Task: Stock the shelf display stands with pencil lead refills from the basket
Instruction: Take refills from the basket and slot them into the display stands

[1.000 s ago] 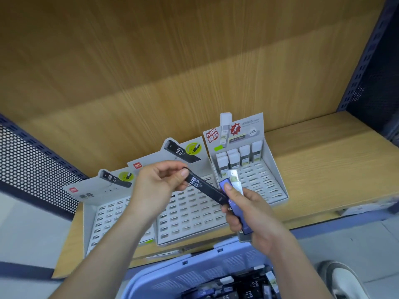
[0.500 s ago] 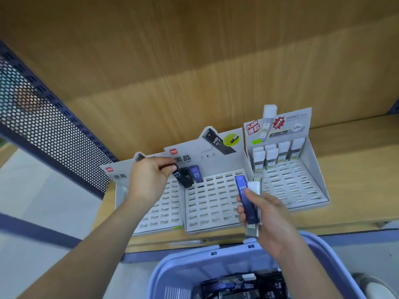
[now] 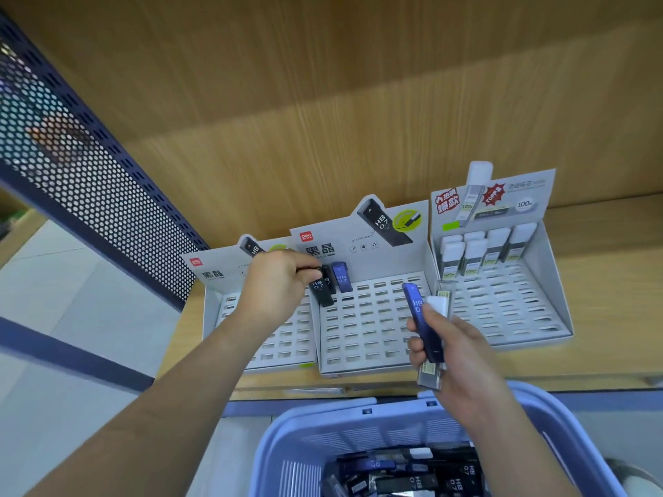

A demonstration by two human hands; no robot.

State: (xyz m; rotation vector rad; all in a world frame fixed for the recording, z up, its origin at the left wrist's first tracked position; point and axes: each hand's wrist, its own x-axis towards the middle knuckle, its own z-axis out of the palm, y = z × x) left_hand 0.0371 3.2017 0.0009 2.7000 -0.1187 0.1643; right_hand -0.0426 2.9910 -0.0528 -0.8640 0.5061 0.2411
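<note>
Pencil lead refills fill the basket [image 3: 287, 446] below the middle display stand [image 3: 373, 331]. Seat your black refill [image 3: 320, 290] upright in that stand's back-left slot, beside the blue one [image 3: 341, 277]. Your left hand [image 3: 272, 285] pinches it; your right hand [image 3: 455, 356], just in front, grips a blue refill [image 3: 421, 321] and a clear one [image 3: 436, 353].

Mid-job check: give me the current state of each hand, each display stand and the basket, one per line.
left hand: gripping a black refill, setting it into the middle stand's back row
right hand: holding a blue refill and a clear white-capped refill
left stand: slots in view empty
middle stand: few refills at back left, otherwise empty
right stand: back rows filled, front empty
basket: holds more refills
</note>
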